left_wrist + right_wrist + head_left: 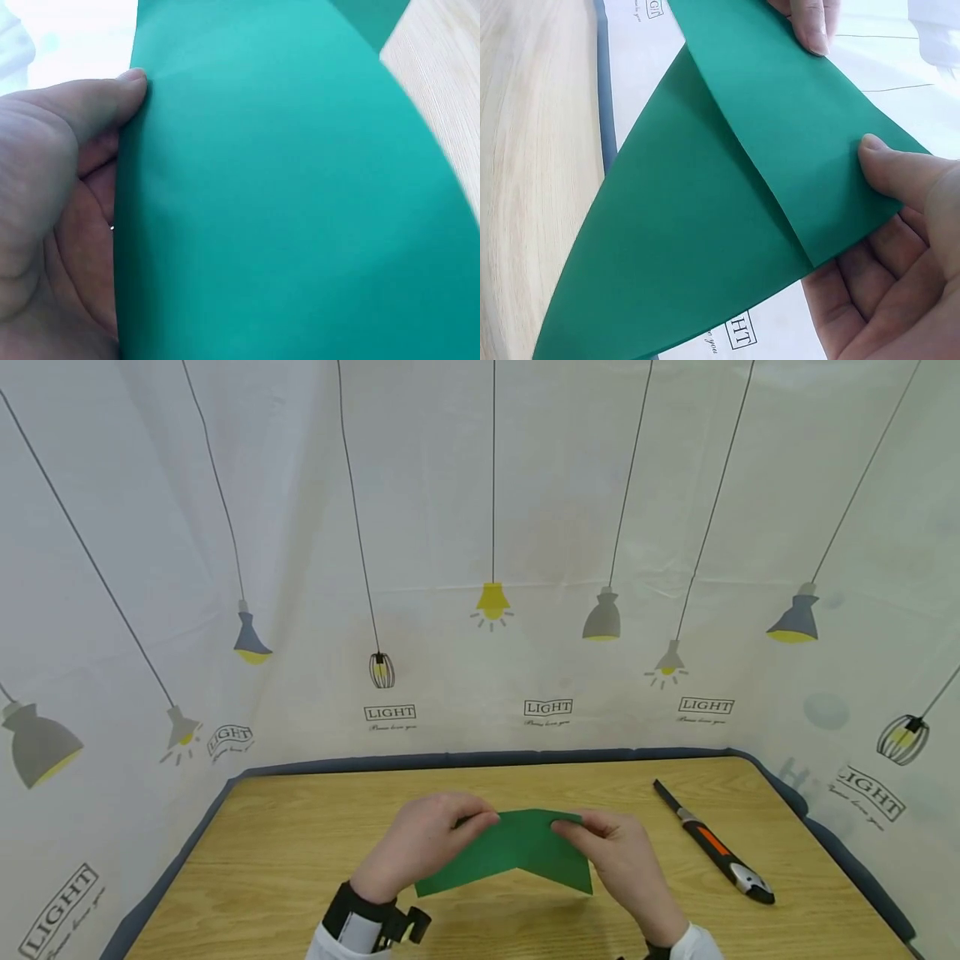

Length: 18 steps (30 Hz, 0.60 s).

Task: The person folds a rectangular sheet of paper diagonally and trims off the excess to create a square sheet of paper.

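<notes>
A folded sheet of green paper is held up above the wooden table between both hands, bent at its middle. My left hand pinches its upper left edge; in the left wrist view the thumb lies against that edge. At the upper right corner my right hand pinches the paper between thumb and fingers. A folded-over flap shows in the right wrist view, with the right thumb pressing on it and the other fingers behind. Part of the sheet is hidden by the left hand in the head view.
To the right on the wooden table lies a utility knife with a black and orange handle, its dark blade end pointing away. A white curtain printed with lamps hangs behind the table's dark blue edge trim.
</notes>
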### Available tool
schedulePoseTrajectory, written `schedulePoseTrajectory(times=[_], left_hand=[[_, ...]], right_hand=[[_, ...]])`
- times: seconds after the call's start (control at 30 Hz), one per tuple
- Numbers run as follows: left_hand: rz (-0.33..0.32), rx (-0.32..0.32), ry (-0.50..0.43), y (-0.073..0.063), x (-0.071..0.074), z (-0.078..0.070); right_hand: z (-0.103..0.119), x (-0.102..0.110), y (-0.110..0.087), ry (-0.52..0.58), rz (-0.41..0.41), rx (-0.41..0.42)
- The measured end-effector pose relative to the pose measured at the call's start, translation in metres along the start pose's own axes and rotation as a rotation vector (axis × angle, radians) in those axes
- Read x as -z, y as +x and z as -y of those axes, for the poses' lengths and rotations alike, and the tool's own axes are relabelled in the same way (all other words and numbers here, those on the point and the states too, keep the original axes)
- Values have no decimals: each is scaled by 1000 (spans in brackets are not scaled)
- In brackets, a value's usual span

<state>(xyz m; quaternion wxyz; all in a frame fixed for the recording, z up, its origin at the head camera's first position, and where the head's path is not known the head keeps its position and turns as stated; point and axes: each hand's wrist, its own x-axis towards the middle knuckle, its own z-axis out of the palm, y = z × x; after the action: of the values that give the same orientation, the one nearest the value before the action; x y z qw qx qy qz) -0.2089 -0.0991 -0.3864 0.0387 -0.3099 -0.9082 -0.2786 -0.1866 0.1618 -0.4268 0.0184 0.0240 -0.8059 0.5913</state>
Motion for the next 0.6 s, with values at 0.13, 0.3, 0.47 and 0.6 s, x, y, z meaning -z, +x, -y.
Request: schedulePoseTrajectory(times=[0.13, 0.3, 0.47, 0.6], left_hand=[[6, 8, -10, 0, 1, 2], [12, 4, 12, 0, 2, 4], [5, 16, 6, -1, 2, 6], [-21, 2, 40, -2, 1, 7]], right_hand=[[0, 1, 0, -1, -6, -20], [0, 2, 0, 2, 5, -24], [-1, 3, 1, -19, -16, -38], [-2, 3, 2, -36, -28, -42]])
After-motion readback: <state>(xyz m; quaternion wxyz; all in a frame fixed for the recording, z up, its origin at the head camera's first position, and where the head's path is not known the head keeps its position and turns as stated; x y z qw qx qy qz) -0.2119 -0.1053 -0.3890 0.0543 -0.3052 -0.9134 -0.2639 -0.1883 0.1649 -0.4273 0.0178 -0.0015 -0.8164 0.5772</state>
